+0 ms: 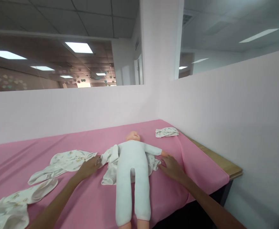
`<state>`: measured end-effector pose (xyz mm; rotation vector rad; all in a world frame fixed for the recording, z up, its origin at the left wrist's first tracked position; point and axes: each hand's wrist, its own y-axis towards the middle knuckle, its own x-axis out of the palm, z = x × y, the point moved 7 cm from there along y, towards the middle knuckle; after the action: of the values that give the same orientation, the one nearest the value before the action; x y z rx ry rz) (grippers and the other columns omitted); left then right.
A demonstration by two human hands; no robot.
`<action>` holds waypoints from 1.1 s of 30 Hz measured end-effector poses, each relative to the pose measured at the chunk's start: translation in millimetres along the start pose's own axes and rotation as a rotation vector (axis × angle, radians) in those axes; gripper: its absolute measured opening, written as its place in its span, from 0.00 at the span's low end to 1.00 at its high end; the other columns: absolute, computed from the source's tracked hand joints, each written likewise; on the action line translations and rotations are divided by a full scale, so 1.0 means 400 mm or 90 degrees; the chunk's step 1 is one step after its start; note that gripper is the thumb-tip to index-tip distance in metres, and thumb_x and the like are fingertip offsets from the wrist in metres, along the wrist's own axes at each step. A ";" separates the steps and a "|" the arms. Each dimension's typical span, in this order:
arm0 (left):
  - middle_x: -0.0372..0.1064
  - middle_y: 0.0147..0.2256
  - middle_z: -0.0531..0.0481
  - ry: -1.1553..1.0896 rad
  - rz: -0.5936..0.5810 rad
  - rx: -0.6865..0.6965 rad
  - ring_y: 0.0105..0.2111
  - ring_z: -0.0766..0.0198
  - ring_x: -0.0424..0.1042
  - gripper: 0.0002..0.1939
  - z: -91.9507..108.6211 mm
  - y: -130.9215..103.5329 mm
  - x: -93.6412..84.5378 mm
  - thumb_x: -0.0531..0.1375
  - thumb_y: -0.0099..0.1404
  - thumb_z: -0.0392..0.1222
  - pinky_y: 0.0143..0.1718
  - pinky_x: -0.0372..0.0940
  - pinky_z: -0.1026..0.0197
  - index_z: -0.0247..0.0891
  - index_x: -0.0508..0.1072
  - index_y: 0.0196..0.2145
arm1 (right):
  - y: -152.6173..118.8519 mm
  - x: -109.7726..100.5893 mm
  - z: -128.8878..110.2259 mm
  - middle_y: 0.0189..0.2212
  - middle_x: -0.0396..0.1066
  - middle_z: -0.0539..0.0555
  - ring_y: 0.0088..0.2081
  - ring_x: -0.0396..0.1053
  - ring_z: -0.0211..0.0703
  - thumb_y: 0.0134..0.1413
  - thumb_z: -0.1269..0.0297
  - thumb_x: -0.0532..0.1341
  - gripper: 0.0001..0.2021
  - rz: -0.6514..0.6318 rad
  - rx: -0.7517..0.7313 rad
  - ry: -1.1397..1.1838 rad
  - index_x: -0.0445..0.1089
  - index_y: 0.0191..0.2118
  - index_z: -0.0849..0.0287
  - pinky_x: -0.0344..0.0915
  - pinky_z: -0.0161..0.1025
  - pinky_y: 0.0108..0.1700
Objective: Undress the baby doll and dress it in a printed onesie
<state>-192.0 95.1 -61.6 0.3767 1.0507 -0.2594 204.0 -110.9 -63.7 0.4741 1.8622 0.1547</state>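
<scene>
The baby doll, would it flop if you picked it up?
Probably somewhat. The baby doll has a padded-looking cloth body and long legs, so those would likely dangle. Its head looks harder, so that end may feel heavier. Lying flat on the pink sheet, it seems unlikely to roll.

The doll has a soft, pale cloth body that looks smooth and matt, and its head looks like smooth plastic. Under it lies a thin white printed garment of soft, crumpled cloth. More of the same cloth lies to the left as baby clothes. A small folded cloth sits by the wall. The pink sheet is matt cloth with soft folds. The desk edge looks like bare light wood
</scene>
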 end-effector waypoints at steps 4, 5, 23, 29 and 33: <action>0.73 0.49 0.47 0.043 0.001 -0.005 0.51 0.48 0.70 0.21 -0.023 0.024 0.008 0.46 0.66 0.50 0.50 0.62 0.52 0.44 0.72 0.48 | 0.028 0.018 -0.030 0.37 0.72 0.55 0.41 0.67 0.46 0.56 0.70 0.54 0.09 -0.009 -0.058 -0.011 0.72 0.35 0.58 0.55 0.38 0.42; 0.73 0.49 0.46 0.052 0.010 -0.012 0.50 0.48 0.70 0.21 -0.033 0.029 0.006 0.45 0.66 0.50 0.49 0.62 0.52 0.43 0.72 0.48 | 0.032 0.019 -0.035 0.35 0.72 0.54 0.40 0.67 0.45 0.55 0.73 0.53 0.10 -0.016 -0.062 -0.012 0.72 0.33 0.59 0.54 0.37 0.40; 0.62 0.59 0.42 0.138 -0.052 0.471 0.58 0.54 0.61 0.24 0.696 0.085 0.144 0.49 0.66 0.40 0.60 0.53 0.55 0.38 0.64 0.59 | 0.023 -0.015 -0.024 0.33 0.71 0.52 0.33 0.65 0.39 0.59 0.73 0.49 0.10 0.055 0.045 0.014 0.64 0.31 0.58 0.47 0.36 0.31; 0.73 0.45 0.39 0.272 -0.275 0.438 0.45 0.47 0.72 0.25 0.828 0.155 0.310 0.63 0.51 0.39 0.45 0.64 0.52 0.39 0.71 0.49 | 0.029 -0.044 -0.015 0.34 0.73 0.51 0.34 0.67 0.40 0.61 0.69 0.51 0.08 0.048 0.043 0.010 0.67 0.36 0.57 0.48 0.36 0.32; 0.72 0.46 0.40 0.249 -0.218 0.436 0.45 0.48 0.71 0.21 0.792 0.159 0.250 0.60 0.53 0.40 0.41 0.63 0.56 0.40 0.69 0.47 | 0.033 -0.067 0.017 0.29 0.71 0.52 0.31 0.66 0.41 0.62 0.69 0.50 0.09 0.055 0.087 -0.003 0.67 0.36 0.57 0.45 0.37 0.30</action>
<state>130.8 16.5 1.9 0.8878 1.3961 -0.8897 220.9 -110.4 -38.0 0.6485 1.8561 0.0845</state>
